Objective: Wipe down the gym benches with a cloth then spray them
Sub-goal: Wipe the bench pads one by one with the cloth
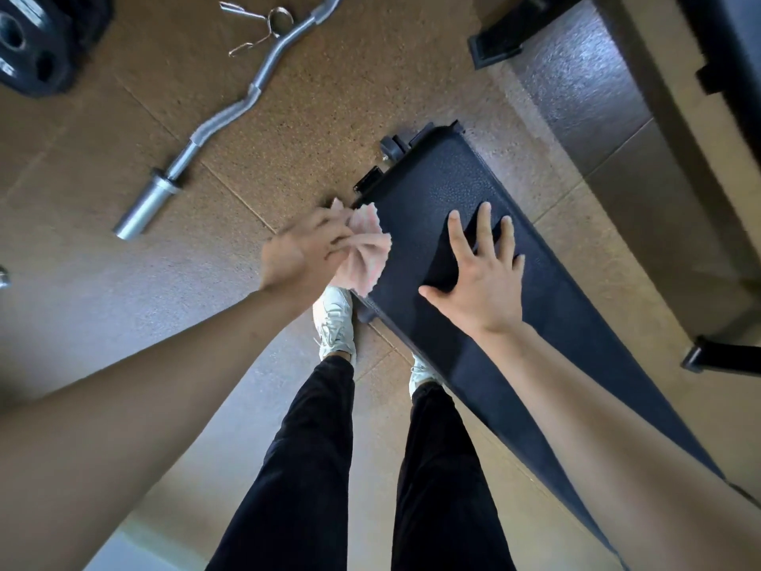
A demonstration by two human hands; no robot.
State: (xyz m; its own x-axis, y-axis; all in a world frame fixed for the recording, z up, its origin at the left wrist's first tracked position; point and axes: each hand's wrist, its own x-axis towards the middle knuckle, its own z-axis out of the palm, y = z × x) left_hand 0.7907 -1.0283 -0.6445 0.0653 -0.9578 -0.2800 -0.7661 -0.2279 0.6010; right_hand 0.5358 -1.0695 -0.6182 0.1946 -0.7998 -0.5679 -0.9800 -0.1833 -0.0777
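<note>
Your left hand (pixel 304 251) has its fingers curled round a bunched pink cloth (pixel 366 249), and the cloth sits on the near-left edge of the bench (pixel 432 187), at about 9 o'clock from your right hand (pixel 482 282). That right hand lies flat on the pad with fingers spread wide and holds nothing; it looks placed to steady you and the bench while the other hand works. The bench runs from the middle of the view down toward 5 o'clock, and you stand at its left side, shoes (pixel 335 319) just beside it, which keeps the whole pad within reach. Bunching the cloth gives a firm wad to press with, though it covers a narrow strip per pass (opening it out may serve better). The wiping seems at an early point, with most of the pad unreached. No spray bottle shows. A curl bar (pixel 230 113) lies on the floor at 11 o'clock, well apart.
</note>
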